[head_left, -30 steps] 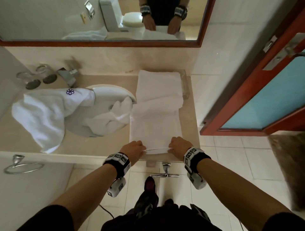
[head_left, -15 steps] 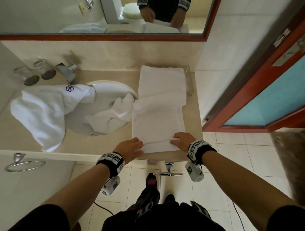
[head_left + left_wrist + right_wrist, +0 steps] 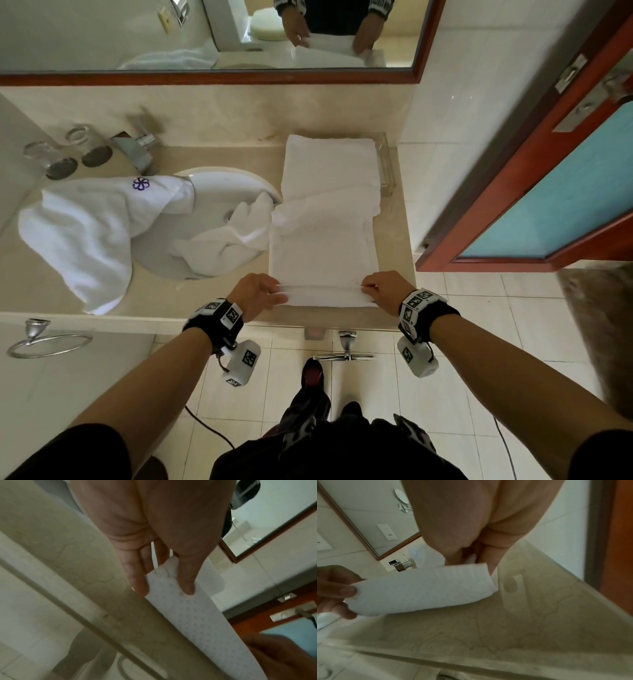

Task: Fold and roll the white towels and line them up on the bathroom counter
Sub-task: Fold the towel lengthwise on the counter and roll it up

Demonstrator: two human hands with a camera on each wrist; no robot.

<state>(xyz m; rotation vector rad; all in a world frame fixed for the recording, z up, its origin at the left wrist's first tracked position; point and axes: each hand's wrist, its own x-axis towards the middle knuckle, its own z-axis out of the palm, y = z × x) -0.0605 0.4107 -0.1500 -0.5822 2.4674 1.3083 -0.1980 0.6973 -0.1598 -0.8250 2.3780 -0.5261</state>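
A long white towel (image 3: 325,219) lies folded lengthwise on the beige counter (image 3: 394,240), right of the sink. Its near end (image 3: 325,296) is turned over into a first roll. My left hand (image 3: 258,291) pinches the roll's left end (image 3: 164,580) between thumb and fingers. My right hand (image 3: 383,291) grips the roll's right end (image 3: 471,573), fingers curled over it. A second white towel with a purple logo (image 3: 85,226) lies crumpled left of the sink. A third white towel (image 3: 226,240) lies bunched in the basin.
The sink basin (image 3: 219,181) and tap (image 3: 137,150) sit mid-counter, two glasses (image 3: 68,150) at the back left. A clear tray (image 3: 387,161) lies under the towel's far end. A mirror (image 3: 205,34) hangs above; a red door (image 3: 548,171) stands right.
The towel's near edge has been turned over and rolled a little away from me. Both hands have moved slightly forward with it, still holding its two ends.
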